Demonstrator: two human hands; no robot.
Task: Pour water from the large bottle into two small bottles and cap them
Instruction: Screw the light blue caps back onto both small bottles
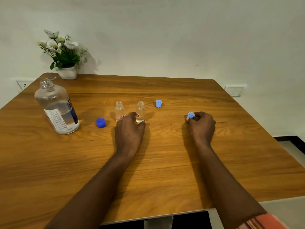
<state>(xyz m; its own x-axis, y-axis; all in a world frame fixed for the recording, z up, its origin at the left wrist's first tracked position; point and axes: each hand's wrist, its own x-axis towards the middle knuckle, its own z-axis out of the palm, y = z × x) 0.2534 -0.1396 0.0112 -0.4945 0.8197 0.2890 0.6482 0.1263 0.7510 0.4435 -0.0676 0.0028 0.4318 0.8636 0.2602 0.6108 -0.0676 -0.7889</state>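
Pinching light-blue cap point(191, 115) in right fingers point(197, 117), left fingers point(133, 115) clasp small bottle point(140, 107).

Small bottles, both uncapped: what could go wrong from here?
The left hand grips the right small bottle low, close beside the left small bottle; a nudge could spill either. The light blue cap pinched in the right hand could go on crooked. The large bottle also stands open.

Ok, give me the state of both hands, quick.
Left hand: holding a small bottle.
Right hand: pinching a light-blue cap.
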